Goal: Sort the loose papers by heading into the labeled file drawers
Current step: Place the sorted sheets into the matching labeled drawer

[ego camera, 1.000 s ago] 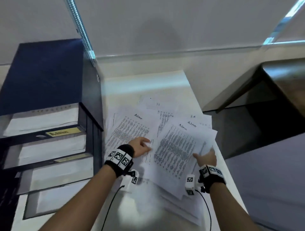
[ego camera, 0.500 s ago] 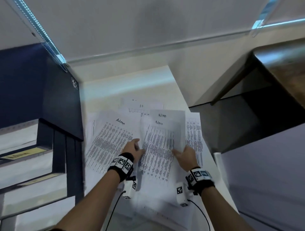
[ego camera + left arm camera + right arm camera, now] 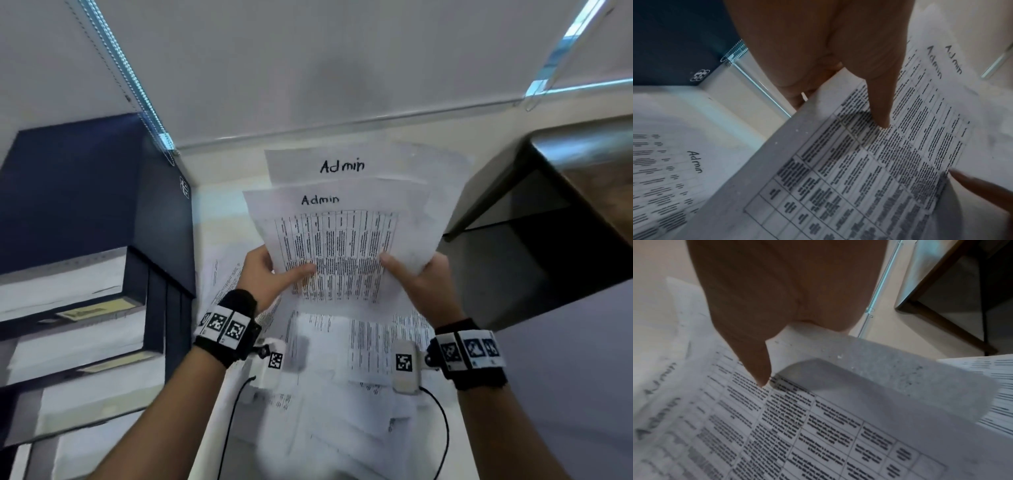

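Observation:
Both hands hold a small stack of Admin papers (image 3: 342, 226) lifted upright above the table. My left hand (image 3: 274, 277) pinches the stack's left edge, thumb on the printed front. My right hand (image 3: 411, 274) pinches the right edge the same way. Two handwritten "Admin" headings show, one sheet behind the other. In the left wrist view the thumb (image 3: 879, 100) presses the Admin papers (image 3: 859, 170); another Admin sheet (image 3: 663, 170) lies below on the table. The right wrist view shows the thumb (image 3: 756, 363) on the Admin papers (image 3: 797, 426). The file drawers (image 3: 78, 308) stand at left, pulled out, with yellow labels.
More loose papers (image 3: 342, 377) cover the white table (image 3: 222, 212) under my hands. The dark blue cabinet (image 3: 85, 188) rises at left. A dark wooden desk (image 3: 565, 192) stands to the right, across a gap of grey floor (image 3: 565, 377).
The hands gathered the Admin sheets from the table and lifted them upright; they were pressing on flat papers a second ago. The view swung right, then back toward the drawers.

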Demonstrator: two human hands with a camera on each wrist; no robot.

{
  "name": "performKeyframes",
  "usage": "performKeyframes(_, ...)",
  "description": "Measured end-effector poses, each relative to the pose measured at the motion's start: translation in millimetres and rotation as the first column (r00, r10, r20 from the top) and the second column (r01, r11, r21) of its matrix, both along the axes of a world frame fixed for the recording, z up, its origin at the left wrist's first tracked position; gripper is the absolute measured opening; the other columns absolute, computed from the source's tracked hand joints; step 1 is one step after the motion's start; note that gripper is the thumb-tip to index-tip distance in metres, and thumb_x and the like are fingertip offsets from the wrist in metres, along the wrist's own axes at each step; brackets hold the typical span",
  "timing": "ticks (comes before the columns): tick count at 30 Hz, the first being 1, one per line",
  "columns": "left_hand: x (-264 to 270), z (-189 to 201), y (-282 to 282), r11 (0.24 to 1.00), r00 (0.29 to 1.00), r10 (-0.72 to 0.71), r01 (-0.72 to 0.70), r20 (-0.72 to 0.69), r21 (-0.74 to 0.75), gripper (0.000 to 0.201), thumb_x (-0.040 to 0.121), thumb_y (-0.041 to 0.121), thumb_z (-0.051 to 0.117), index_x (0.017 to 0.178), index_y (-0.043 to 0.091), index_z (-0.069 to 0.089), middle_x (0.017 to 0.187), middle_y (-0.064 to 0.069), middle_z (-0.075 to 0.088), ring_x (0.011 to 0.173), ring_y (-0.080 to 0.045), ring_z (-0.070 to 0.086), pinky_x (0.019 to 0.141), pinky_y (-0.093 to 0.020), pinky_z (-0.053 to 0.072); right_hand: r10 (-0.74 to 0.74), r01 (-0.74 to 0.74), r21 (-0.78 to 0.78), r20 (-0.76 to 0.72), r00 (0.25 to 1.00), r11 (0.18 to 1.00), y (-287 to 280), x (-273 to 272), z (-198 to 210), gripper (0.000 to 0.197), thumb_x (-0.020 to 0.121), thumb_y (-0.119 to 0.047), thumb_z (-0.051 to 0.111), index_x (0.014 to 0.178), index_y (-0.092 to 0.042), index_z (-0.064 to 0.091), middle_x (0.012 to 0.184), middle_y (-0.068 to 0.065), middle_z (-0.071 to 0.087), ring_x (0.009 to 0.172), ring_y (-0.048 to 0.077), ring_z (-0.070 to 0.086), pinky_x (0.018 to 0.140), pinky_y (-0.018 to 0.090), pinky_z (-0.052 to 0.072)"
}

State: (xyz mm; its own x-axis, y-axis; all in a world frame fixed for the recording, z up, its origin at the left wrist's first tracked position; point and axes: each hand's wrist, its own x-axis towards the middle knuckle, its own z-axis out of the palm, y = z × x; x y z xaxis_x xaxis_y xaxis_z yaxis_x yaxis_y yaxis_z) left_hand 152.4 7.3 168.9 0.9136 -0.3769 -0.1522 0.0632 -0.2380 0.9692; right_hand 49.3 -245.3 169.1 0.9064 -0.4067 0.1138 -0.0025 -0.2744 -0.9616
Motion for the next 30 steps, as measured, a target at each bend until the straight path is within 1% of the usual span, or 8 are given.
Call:
performKeyframes(3,-10.0,-9.8,15.1,0.999,0.999,-0.009,0.011,-0.041,0.040,0.048,0.073,0.030,0.084,0.115,0.016,0.064,0.108,0.001,0.073,0.097,-0.012,0.071,0.089,-0.038,0.056,-0.027,0.026,-0.014,-0.098,0.995,1.000,14.1,-14.4,-16.3,0.022,0.080,-0.019,0.080,0.094,-0.004,0.072,0.086,0.001,0.075,0.078,0.008,0.073,0.067,0.014,0.055)
performKeyframes(9,-34.9,-31.2,28.6,0.977,0.996,-0.076,0.084,-0.048,0.197,0.036,0.088,0.035,0.068,0.117,0.017,0.062,0.114,0.002,0.069,0.096,-0.008,0.066,0.092,-0.037,0.054,-0.147,0.155,-0.005,-0.348,0.926,0.988,37.4,-38.3,-68.0,0.021,0.083,-0.016,0.077,0.099,-0.004,0.070,0.092,0.009,0.072,0.092,0.029,0.070,0.069,0.027,0.052)
performKeyframes(17,-63.9,40.7,86.4,0.991,0.991,0.120,-0.115,0.067,-0.076,0.032,0.080,0.018,0.080,0.109,0.009,0.069,0.096,-0.002,0.076,0.086,-0.017,0.073,0.076,-0.033,0.060,-0.004,0.019,0.144,-0.099,0.995,0.989,83.1,-38.6,17.8,0.026,0.087,-0.016,0.073,0.112,-0.016,0.067,0.102,-0.003,0.074,0.094,0.013,0.072,0.082,0.036,0.057)
performKeyframes(20,-74.8,59.8,136.4,0.974,0.979,0.202,-0.198,0.023,-0.113,0.046,0.071,0.015,0.086,0.112,0.009,0.066,0.098,-0.005,0.076,0.089,-0.020,0.074,0.078,-0.034,0.060,0.087,-0.082,0.131,-0.032,0.996,0.988,119.7,-37.8,36.5,0.054,0.088,-0.020,0.071,0.137,-0.021,0.046,0.116,-0.002,0.070,0.101,0.009,0.070,0.086,0.035,0.058)
performKeyframes(23,-90.1,67.8,195.1,0.942,0.950,0.310,-0.312,-0.041,-0.122,0.051,0.067,0.015,0.088,0.112,0.007,0.065,0.098,-0.008,0.076,0.090,-0.023,0.074,0.080,-0.038,0.060,0.187,-0.174,0.118,-0.109,0.976,0.978,172.4,-37.4,35.8,0.089,0.086,-0.036,0.073,0.149,-0.051,0.012,0.126,0.000,0.061,0.100,0.020,0.071,0.085,0.043,0.058)
performKeyframes(25,-100.7,73.2,233.6,0.885,0.899,0.428,-0.438,-0.097,-0.159,0.050,0.067,0.012,0.088,0.111,0.005,0.064,0.098,-0.012,0.076,0.089,-0.024,0.074,0.078,-0.039,0.060,0.307,-0.290,0.142,-0.115,0.945,0.946,212.7,-39.1,34.2,0.096,0.089,-0.027,0.070,0.151,-0.051,0.001,0.117,-0.009,0.060,0.090,0.017,0.074,0.073,0.031,0.059)
performKeyframes(27,-109.8,75.6,270.4,0.810,0.830,0.545,-0.558,-0.121,-0.181,0.051,0.067,0.009,0.087,0.111,0.005,0.063,0.095,-0.012,0.076,0.084,-0.024,0.075,0.070,-0.035,0.061,0.430,-0.416,0.142,-0.089,0.898,0.898,251.8,-38.7,33.8,0.089,0.092,-0.013,0.065,0.154,-0.041,0.008,0.121,-0.013,0.058,0.095,0.007,0.071,0.072,0.020,0.057)
performKeyframes(30,-121.1,69.9,317.5,0.708,0.723,0.685,-0.689,-0.085,-0.154,0.056,0.064,0.007,0.089,0.114,0.007,0.062,0.096,-0.015,0.074,0.077,-0.017,0.074,0.059,-0.025,0.058,0.576,-0.591,-0.057,-0.166,0.800,0.804,302.9,-29.4,37.8,0.058,0.096,-0.012,0.061,0.147,-0.032,0.041,0.141,-0.017,0.049,0.124,-0.008,0.049,0.104,0.024,0.046)
